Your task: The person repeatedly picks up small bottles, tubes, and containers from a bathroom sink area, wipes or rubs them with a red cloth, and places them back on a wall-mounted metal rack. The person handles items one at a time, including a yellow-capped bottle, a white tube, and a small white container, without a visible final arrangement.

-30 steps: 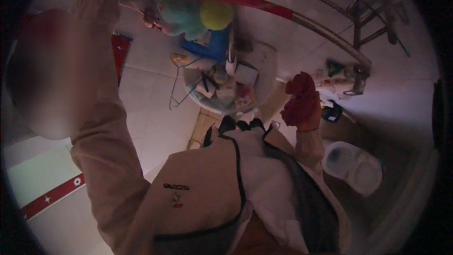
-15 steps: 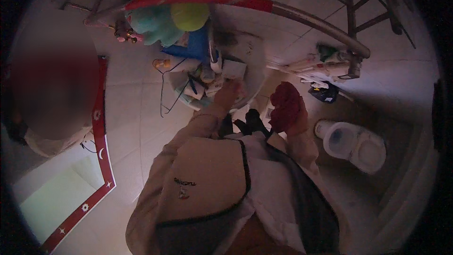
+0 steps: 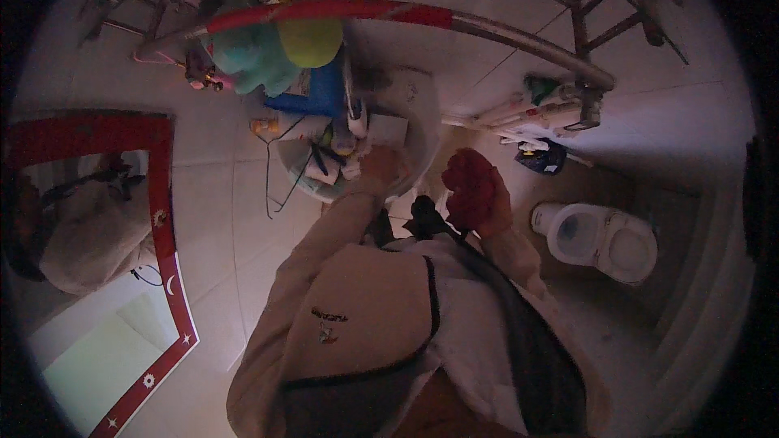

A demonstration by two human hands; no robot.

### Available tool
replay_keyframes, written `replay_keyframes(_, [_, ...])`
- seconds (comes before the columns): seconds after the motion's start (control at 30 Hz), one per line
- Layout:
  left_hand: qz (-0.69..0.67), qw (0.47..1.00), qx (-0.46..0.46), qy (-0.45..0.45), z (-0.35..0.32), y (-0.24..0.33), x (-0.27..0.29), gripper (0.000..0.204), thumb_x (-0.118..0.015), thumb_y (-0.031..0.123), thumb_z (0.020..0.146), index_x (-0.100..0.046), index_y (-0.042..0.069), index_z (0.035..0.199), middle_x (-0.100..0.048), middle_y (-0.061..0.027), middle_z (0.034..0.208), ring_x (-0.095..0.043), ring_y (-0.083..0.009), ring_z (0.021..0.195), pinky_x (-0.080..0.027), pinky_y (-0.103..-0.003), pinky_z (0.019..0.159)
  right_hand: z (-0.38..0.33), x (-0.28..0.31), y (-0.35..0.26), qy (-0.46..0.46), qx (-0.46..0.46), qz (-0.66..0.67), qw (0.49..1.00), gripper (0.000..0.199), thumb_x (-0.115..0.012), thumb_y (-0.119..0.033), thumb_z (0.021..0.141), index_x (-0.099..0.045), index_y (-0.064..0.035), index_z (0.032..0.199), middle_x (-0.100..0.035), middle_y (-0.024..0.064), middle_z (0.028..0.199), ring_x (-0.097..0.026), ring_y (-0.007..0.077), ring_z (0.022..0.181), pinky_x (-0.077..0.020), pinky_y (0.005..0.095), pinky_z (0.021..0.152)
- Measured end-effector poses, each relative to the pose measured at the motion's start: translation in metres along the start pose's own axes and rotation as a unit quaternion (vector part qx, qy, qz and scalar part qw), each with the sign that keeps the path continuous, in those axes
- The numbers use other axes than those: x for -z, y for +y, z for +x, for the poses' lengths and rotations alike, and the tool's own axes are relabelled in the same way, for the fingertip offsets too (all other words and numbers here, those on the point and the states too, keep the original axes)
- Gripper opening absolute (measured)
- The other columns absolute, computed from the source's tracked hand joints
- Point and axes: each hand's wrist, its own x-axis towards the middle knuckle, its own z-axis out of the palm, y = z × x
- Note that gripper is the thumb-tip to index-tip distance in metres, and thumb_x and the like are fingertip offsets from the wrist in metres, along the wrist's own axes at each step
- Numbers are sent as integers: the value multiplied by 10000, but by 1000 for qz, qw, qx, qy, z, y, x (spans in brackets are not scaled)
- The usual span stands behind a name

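Note:
A crumpled red cloth [image 3: 469, 186] is bunched up in my right hand [image 3: 497, 209], whose fingers are wrapped around its right side. My left hand [image 3: 381, 166] reaches over the near edge of a rounded pale basin [image 3: 423, 126]. Its fingers are dim and blurred, so what they touch or hold cannot be made out. Beside them lie a white box-like item [image 3: 388, 129], a white tube-shaped item [image 3: 358, 120] and a dark blue slim object [image 3: 324, 161]. A dark wire hanger [image 3: 270, 178] hangs at the basin's left.
A metal rail with a red wrapped section [image 3: 341, 10] crosses above the basin. Teal cloth [image 3: 251, 57], a yellow-green round item [image 3: 311, 42] and a blue item [image 3: 320, 97] hang beneath it. A red-framed mirror [image 3: 166, 235] stands left; a white toilet [image 3: 596, 239] is right.
The whole view has shifted slightly, and the rail and basin now sit a little further left. My left hand stays over the basin; my right hand still holds the red cloth.

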Motion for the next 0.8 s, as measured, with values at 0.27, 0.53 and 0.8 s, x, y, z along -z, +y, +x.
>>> replay_keyframes(0.27, [-543, 804, -138, 200, -81, 69, 51, 290, -661, 156, 849, -610, 22, 1102, -616, -104, 1106, -614, -233, 1002, -552, -384, 781, 38, -31, 22, -184, 80, -350, 915, 395, -438, -332, 999, -565, -40, 1233, -606, 87, 1218, -638, 273, 965, -532, 394, 802])
replay_keyframes(0.53, [-625, 770, -125, 3, -104, 62, 75, 254, -550, 183, 971, -585, 17, 1159, -623, -119, 1080, -623, -192, 870, -525, -324, 770, 37, -92, 24, -81, 18, -223, 971, 371, -423, -303, 1002, -614, -8, 1122, -657, 130, 1118, -656, 273, 959, -518, 386, 852])
replay_keyframes(0.8, [-601, 776, -80, 177, -100, 72, 70, 385, -589, 106, 923, -512, 15, 1289, -615, -135, 1149, -596, -220, 1050, -479, -320, 906, 29, -103, 28, 33, 109, -392, 913, 396, -450, -368, 998, -606, -30, 1130, -672, 71, 960, -642, 178, 779, -513, 304, 679])
